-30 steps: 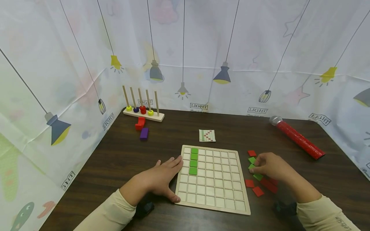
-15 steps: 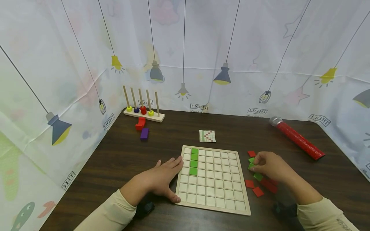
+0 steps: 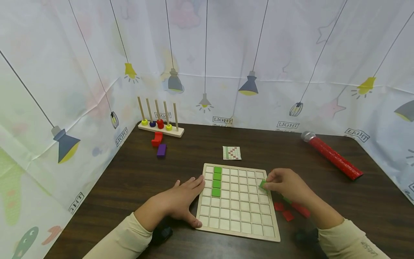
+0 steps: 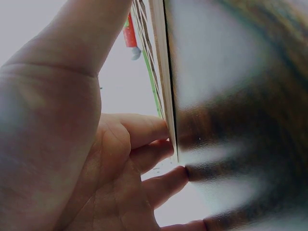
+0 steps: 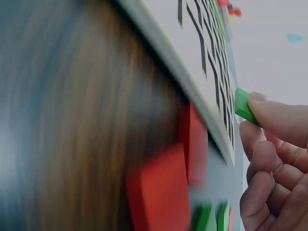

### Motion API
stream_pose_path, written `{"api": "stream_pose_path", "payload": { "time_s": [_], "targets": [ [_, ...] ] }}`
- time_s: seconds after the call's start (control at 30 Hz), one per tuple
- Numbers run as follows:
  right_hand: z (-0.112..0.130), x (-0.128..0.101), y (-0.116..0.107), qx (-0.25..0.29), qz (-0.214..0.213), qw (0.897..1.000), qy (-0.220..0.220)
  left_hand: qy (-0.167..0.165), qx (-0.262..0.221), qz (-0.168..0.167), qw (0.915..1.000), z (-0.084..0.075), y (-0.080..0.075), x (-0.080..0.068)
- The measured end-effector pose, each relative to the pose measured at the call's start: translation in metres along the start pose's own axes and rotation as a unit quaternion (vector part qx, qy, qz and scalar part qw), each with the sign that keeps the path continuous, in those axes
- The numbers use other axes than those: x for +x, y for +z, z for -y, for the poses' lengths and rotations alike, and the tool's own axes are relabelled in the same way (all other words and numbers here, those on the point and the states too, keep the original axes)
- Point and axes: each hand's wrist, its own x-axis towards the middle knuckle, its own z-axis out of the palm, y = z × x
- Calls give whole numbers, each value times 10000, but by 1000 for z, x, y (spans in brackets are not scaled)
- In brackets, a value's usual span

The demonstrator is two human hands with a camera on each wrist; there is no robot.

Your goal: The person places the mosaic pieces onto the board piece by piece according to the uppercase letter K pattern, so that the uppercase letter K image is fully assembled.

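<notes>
A light wooden grid board (image 3: 235,214) lies on the table, with several green square tiles (image 3: 216,183) filling part of one column near its left side. My left hand (image 3: 181,196) rests along the board's left edge, fingers spread and thumb at the near corner. In the left wrist view its fingertips (image 4: 166,130) meet the board's side. Over the right edge of the board, my right hand (image 3: 291,185) pinches a green square tile (image 3: 263,184) between thumb and fingers. The right wrist view shows this tile (image 5: 245,107) tilted, above the board's surface.
Several red tiles (image 3: 288,216) and a few green ones lie right of the board, partly hidden by my right hand. A small pattern card (image 3: 231,153) is behind the board. Farther off are a peg stand (image 3: 161,129), a purple block (image 3: 161,150) and a red microphone-shaped tube (image 3: 336,154).
My right hand has picked up a green tile from the loose ones and moved left with it to the board's right edge. My left hand has stayed in place.
</notes>
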Motion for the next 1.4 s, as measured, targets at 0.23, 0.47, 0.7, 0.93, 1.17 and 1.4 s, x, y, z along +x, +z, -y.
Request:
{"api": "stream_pose_path", "payload": {
  "time_s": [0.23, 0.47, 0.7, 0.93, 1.17, 1.4],
  "targets": [
    [26, 9, 28, 368, 343, 9972, -551, 5, -48, 23, 10000, 1, 0, 0],
    [55, 19, 53, 487, 778, 9923, -828, -22, -1, 35, 10000, 0, 0, 0],
    [83, 23, 72, 358, 1069, 9870, -1147, -35, 11, -12, 10000, -1, 0, 0],
    [99, 22, 84, 264, 1233, 9838, -1278, -64, 38, -48, 10000, -1, 0, -1],
    [102, 23, 88, 72, 1197, 9831, -1382, -43, 114, -87, 9999, -1, 1, 1],
    [102, 24, 90, -23, 1216, 9823, -1428, -58, 138, -96, 9998, -1, 1, 1]
  ]
}}
